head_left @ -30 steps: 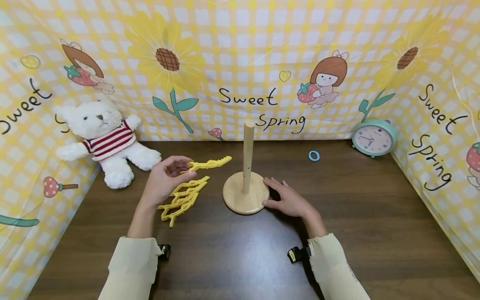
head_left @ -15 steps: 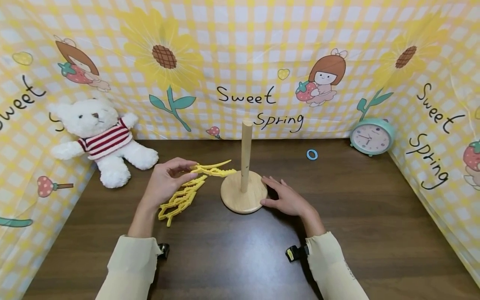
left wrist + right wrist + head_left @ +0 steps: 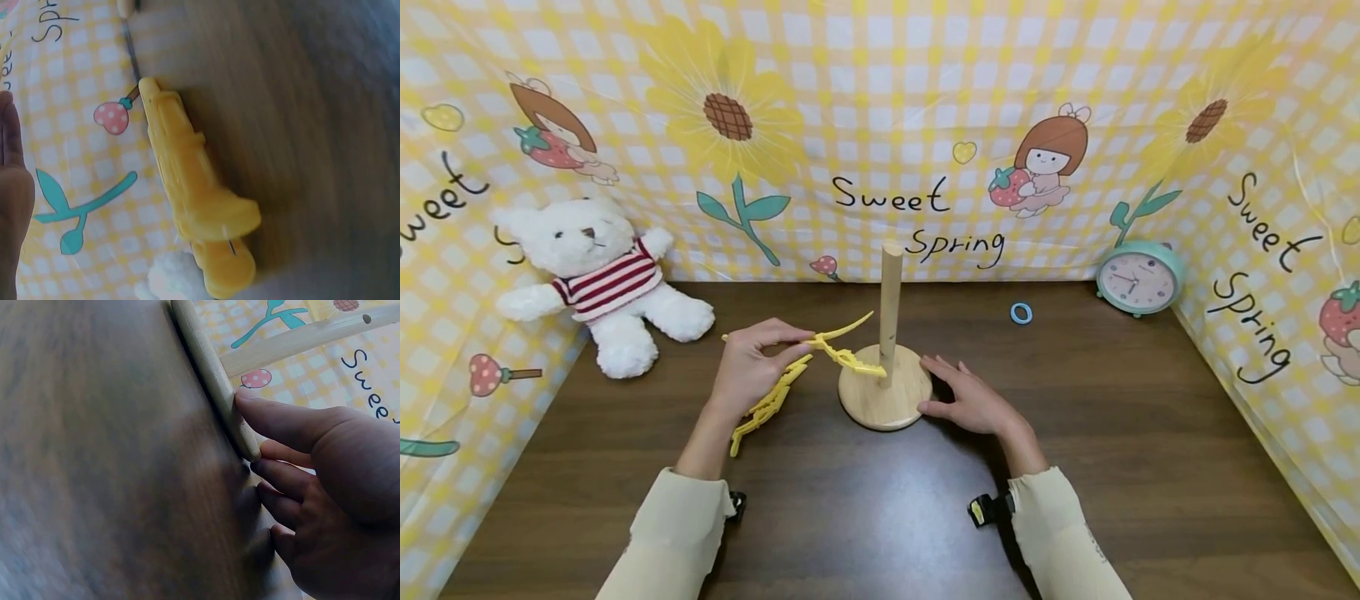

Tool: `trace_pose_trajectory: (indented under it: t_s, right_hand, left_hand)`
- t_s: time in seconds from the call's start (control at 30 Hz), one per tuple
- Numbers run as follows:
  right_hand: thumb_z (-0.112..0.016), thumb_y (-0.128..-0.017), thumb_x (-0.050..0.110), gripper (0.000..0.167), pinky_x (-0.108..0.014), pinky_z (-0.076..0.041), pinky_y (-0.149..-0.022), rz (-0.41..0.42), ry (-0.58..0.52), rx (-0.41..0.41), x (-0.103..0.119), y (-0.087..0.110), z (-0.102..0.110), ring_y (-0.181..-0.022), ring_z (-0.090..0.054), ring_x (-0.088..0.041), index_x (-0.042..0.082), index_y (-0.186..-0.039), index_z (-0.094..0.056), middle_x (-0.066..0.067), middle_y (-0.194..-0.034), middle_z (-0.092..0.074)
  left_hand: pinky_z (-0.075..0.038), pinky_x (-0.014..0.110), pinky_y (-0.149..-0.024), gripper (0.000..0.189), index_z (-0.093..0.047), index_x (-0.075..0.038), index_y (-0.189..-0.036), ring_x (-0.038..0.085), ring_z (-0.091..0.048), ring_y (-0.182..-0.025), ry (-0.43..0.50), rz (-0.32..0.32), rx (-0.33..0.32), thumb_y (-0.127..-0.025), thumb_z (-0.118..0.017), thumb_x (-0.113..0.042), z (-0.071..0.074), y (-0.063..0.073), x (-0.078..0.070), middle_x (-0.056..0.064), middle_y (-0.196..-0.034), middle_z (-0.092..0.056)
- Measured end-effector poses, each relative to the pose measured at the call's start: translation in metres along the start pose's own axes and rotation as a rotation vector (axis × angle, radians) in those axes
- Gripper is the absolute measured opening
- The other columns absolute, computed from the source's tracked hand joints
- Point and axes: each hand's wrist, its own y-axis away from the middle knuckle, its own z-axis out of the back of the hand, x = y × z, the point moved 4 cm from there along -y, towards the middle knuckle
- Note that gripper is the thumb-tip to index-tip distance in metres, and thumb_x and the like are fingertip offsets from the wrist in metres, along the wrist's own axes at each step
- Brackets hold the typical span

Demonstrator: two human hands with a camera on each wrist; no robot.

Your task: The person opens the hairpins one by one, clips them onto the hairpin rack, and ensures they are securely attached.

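Note:
My left hand [image 3: 752, 367] pinches a yellow V-shaped plastic clip [image 3: 846, 358] between thumb and fingers. One arm of the clip is thin and smooth, the other jagged and pointing down. The jagged arm's tip overlaps the foot of the wooden post [image 3: 891, 292] in the head view; contact is unclear. Several like yellow clips [image 3: 765, 412] lie in a stack under that hand, partly hidden by it. My right hand [image 3: 970, 400] rests against the right rim of the round wooden base [image 3: 868, 408], with thumb [image 3: 275, 415] and fingertips touching its edge.
A white teddy bear [image 3: 606, 283] in a striped sweater sits at the back left. A blue ring [image 3: 1021, 313] lies behind and right of the stand. A mint-green alarm clock [image 3: 1138, 279] stands at the back right. Checked cloth [image 3: 850, 100] walls the brown table [image 3: 880, 533].
My left hand has moved right with the yellow clip, whose tip has come to the post. The clip's two arms have spread apart. My right hand keeps its place at the base.

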Motion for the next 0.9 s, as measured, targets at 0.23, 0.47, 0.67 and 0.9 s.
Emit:
trace_pose_trajectory:
  t_s: [0.23,0.47,0.67,0.9]
  right_hand:
    - [-0.072,-0.097,0.031,0.076,-0.052,-0.007,-0.123,0.0,-0.004,0.0,0.0,0.001,0.0,-0.152,-0.021,-0.031,0.004,-0.157,-0.036,-0.015,-0.161,-0.033]
    - [-0.072,-0.097,0.031,0.075,-0.053,-0.006,-0.123,0.002,-0.021,0.0,0.001,0.001,-0.001,-0.152,-0.019,-0.031,0.005,-0.157,-0.036,-0.014,-0.161,-0.033]
    - [-0.072,-0.097,0.031,0.076,-0.053,-0.006,-0.123,-0.013,-0.028,0.005,0.0,0.0,-0.001,-0.152,-0.019,-0.032,0.005,-0.157,-0.035,-0.014,-0.162,-0.032]
    - [-0.072,-0.096,0.032,0.076,-0.053,-0.006,-0.123,-0.026,-0.022,0.006,-0.001,-0.001,-0.002,-0.152,-0.019,-0.032,0.006,-0.157,-0.035,-0.014,-0.162,-0.032]
  left_hand:
    - [-0.055,0.023,-0.075,0.015,-0.082,-0.005,-0.095,0.014,-0.068,-0.081,0.019,-0.046,0.012,-0.083,-0.08,0.004,-0.014,-0.004,-0.005,0.004,-0.087,-0.075]
    - [-0.054,0.022,-0.074,0.017,-0.08,-0.002,-0.094,0.019,-0.069,-0.079,0.025,-0.12,0.025,-0.081,-0.08,0.009,-0.025,-0.009,-0.017,0.005,-0.086,-0.075]
    - [-0.052,0.019,-0.073,0.017,-0.079,0.003,-0.093,0.023,-0.068,-0.077,0.013,-0.114,0.02,-0.079,-0.079,0.013,-0.035,-0.011,-0.02,0.011,-0.084,-0.073]
    - [-0.053,0.022,-0.072,0.015,-0.081,-0.005,-0.095,0.015,-0.067,-0.078,0.015,-0.111,0.033,-0.082,-0.082,0.003,-0.041,-0.01,-0.007,0.002,-0.086,-0.074]
